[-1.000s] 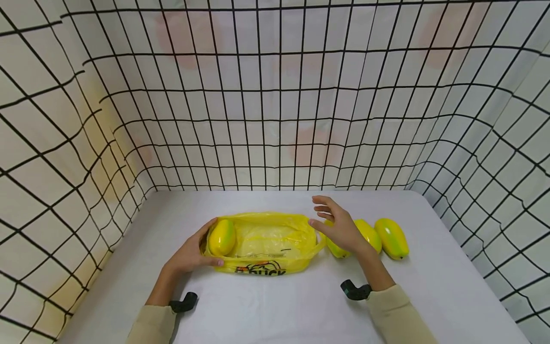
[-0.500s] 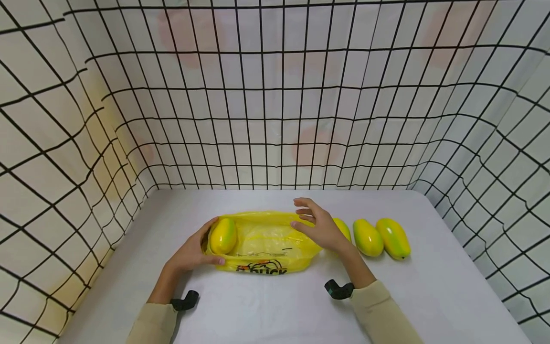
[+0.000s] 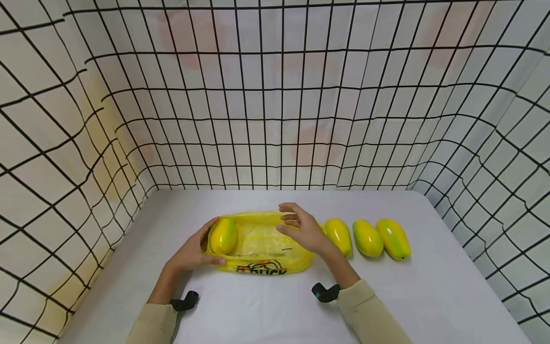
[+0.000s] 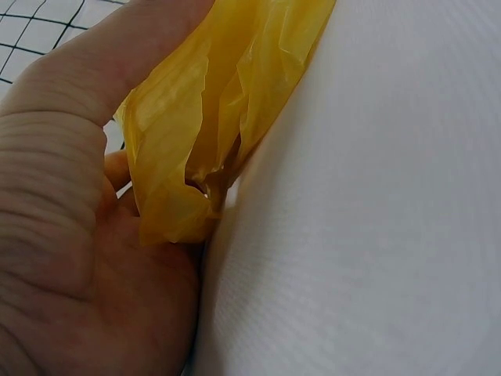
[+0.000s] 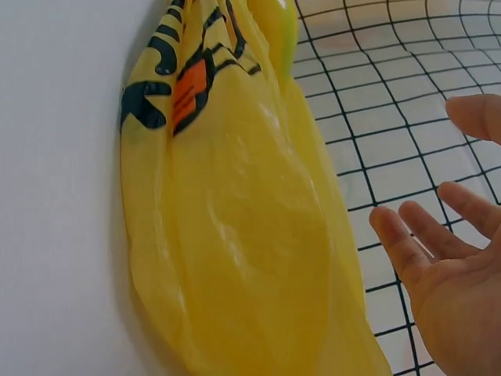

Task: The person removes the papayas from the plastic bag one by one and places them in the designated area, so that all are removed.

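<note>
A yellow plastic bag with dark lettering lies open-mouthed on the white table. My left hand grips its left end, thumb over the near rim and fingers round the far side; the left wrist view shows the film between thumb and fingers. Inside, beside that hand, sits a glossy yellow-green mango-like fruit. Above the bag's right end hovers my right hand, fingers spread and holding nothing. In the right wrist view, this hand is apart from the bag.
Three more yellow-green fruits, a near one, a middle one and a far-right one, stand in a row right of the bag. Black grid netting over white cloth walls the table at the back and sides.
My right hand has moved left, from over the loose fruits to over the bag's right part, uncovering the nearest fruit. My left hand and the bag stay put.
</note>
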Tool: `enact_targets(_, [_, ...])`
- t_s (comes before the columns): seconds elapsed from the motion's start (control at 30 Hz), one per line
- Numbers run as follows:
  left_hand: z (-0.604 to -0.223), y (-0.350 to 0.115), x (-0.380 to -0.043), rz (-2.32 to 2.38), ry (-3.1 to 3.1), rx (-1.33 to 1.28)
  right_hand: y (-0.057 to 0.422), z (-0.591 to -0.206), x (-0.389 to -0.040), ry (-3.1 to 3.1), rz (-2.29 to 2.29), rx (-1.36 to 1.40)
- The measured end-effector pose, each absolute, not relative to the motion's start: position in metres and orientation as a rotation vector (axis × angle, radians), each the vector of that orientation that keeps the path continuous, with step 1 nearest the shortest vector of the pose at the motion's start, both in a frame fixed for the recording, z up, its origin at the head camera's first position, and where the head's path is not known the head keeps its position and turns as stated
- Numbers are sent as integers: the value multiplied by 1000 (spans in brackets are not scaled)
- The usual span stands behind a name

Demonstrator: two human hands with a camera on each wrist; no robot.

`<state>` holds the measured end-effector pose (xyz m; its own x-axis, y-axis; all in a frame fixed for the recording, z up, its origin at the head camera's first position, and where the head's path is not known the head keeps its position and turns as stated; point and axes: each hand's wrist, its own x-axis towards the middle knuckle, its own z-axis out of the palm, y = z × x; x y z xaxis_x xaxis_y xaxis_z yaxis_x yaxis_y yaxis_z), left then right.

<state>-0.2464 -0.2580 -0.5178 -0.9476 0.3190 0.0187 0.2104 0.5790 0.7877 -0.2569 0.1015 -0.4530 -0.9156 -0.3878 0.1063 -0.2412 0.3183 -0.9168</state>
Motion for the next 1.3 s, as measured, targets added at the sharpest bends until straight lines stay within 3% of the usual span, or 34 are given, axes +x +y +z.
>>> enact_targets(1.3, [-521,-258,-248,1311,2678,415,27,-473,-252,2319,-1593,-552])
